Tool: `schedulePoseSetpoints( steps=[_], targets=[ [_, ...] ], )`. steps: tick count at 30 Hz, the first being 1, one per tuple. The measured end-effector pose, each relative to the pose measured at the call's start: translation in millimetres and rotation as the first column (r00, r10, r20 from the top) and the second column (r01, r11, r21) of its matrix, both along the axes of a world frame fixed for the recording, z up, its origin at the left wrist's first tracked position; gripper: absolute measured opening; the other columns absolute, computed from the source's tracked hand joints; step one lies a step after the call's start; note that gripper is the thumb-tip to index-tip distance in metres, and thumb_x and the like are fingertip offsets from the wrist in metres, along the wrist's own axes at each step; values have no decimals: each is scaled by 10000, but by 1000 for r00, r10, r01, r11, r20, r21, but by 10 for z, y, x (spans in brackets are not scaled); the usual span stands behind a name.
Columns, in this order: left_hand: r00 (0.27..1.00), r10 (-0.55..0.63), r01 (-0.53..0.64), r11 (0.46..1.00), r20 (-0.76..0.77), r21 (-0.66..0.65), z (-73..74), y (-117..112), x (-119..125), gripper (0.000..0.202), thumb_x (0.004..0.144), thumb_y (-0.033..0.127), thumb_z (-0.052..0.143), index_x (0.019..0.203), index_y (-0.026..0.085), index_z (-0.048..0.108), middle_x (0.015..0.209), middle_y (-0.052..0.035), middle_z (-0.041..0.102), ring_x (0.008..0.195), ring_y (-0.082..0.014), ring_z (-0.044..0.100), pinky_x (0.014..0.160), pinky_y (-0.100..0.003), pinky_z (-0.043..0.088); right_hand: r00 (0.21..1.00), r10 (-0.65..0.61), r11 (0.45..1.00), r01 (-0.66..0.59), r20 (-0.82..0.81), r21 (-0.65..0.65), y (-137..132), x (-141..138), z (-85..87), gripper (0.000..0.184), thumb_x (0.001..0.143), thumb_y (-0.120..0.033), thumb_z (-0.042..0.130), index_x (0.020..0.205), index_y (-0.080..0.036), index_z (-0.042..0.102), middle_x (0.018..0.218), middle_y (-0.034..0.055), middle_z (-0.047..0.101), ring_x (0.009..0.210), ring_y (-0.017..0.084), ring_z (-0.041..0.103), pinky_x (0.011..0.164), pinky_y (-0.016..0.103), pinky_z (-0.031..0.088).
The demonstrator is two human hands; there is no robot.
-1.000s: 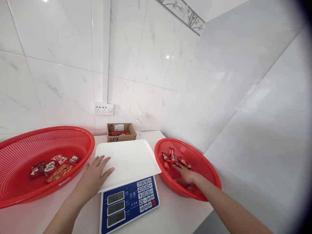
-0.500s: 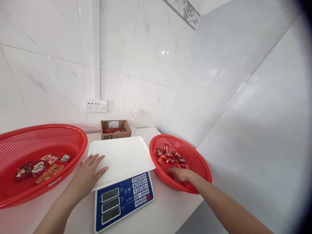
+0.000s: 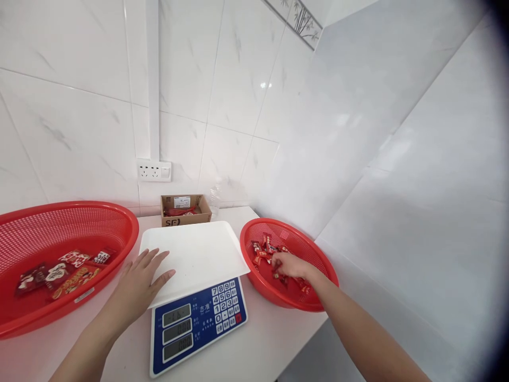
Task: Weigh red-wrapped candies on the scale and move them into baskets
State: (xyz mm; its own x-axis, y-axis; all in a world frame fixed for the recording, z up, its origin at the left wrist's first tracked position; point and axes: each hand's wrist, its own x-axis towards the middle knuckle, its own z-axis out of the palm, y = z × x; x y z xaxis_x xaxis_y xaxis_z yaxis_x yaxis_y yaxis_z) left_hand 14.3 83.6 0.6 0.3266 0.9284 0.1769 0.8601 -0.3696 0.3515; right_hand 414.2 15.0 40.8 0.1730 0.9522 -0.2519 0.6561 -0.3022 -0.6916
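Note:
My left hand (image 3: 141,281) lies with fingers spread on the left edge of the white weighing tray (image 3: 194,254), holding nothing. Below the tray is the blue front of the digital scale (image 3: 199,323), with number keys and three small displays. My right hand (image 3: 290,265) reaches into the smaller red basket (image 3: 328,265) on the right. Its fingers curl down around some small red-wrapped candies (image 3: 278,275), partly hidden by the hand. More red-wrapped candies (image 3: 263,253) lie loose in the basket beside it.
On the left stands a larger red basket (image 3: 131,223) with several snack packets (image 3: 55,273). Behind the tray are a cardboard box (image 3: 186,220) with red packets and a clear plastic bottle (image 3: 215,199). White tiled walls with a socket (image 3: 154,170) close off the back and right.
My right hand has come up from the near bottom of the right basket to the middle of the candies, fingers now curled round some. My left hand stays on the tray's edge.

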Motion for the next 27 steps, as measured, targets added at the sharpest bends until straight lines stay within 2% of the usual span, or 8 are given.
schedulePoseSetpoints(
  steps=[5, 10, 13, 16, 19, 22, 25, 27],
  targets=[
    [1000, -25, 24, 999, 13, 30, 26, -37, 39, 570, 852, 507, 357, 1315, 192, 462, 1417, -108, 416, 1357, -302, 254, 1076, -516, 245, 997, -24, 972, 41, -76, 230, 241, -174, 199, 70, 652, -170, 608, 706, -203, 578, 634, -16, 630, 510, 120, 562, 479, 235, 422],
    [999, -41, 39, 998, 29, 49, 76, -103, 75, 530, 859, 503, 370, 1295, 222, 478, 1410, -95, 429, 1353, -293, 268, 1070, -516, 264, 975, 118, 919, -37, -186, 392, 526, -841, 326, 85, 726, -198, 571, 809, -201, 583, 800, 8, 665, 693, 125, 617, 628, 257, 492],
    [998, -50, 48, 998, 28, 52, 94, -134, 82, 512, 860, 497, 390, 1293, 237, 476, 1409, -89, 433, 1352, -294, 271, 1069, -528, 259, 951, 208, 901, -96, -228, 422, 680, -1264, 295, 120, 736, -229, 581, 849, -193, 599, 866, 15, 668, 750, 125, 621, 678, 275, 511],
    [997, -66, 65, 997, 33, 46, 110, -157, 79, 504, 868, 489, 392, 1299, 239, 468, 1415, -94, 422, 1353, -297, 265, 1063, -544, 256, 944, 229, 899, -113, -235, 424, 793, -1518, 205, 166, 737, -220, 578, 897, -183, 604, 972, 43, 651, 768, 126, 623, 680, 291, 526],
    [996, -81, 80, 997, 40, 17, 134, -178, 78, 497, 875, 478, 393, 1309, 243, 454, 1434, -82, 397, 1364, -289, 238, 1073, -537, 241, 954, 217, 896, -111, -207, 429, 823, -1592, 135, 199, 761, -191, 532, 949, -176, 596, 1042, 69, 631, 815, 137, 623, 749, 334, 525],
    [994, -104, 104, 994, 29, -15, 165, -199, 90, 508, 878, 487, 386, 1321, 244, 442, 1464, -73, 345, 1376, -290, 199, 1079, -542, 221, 962, 236, 888, -157, -136, 432, 745, -1597, 117, 226, 765, -213, 549, 977, -179, 616, 1063, 76, 635, 952, 187, 596, 873, 404, 472],
    [993, -115, 115, 992, -11, -43, 191, -217, 109, 510, 879, 470, 402, 1328, 231, 438, 1464, -92, 339, 1378, -301, 185, 1074, -565, 203, 944, 321, 875, -265, -77, 404, 593, -1633, 93, 272, 732, -233, 609, 1001, -217, 652, 1104, 59, 640, 1055, 229, 563, 931, 431, 430],
    [993, -115, 113, 992, -41, -47, 194, -224, 120, 500, 879, 451, 419, 1325, 225, 445, 1453, -103, 357, 1376, -305, 191, 1073, -571, 195, 908, 418, 838, -376, -23, 396, 489, -1678, 49, 316, 731, -232, 620, 1044, -253, 656, 1151, 41, 629, 1116, 232, 537, 985, 429, 389]
  ],
)
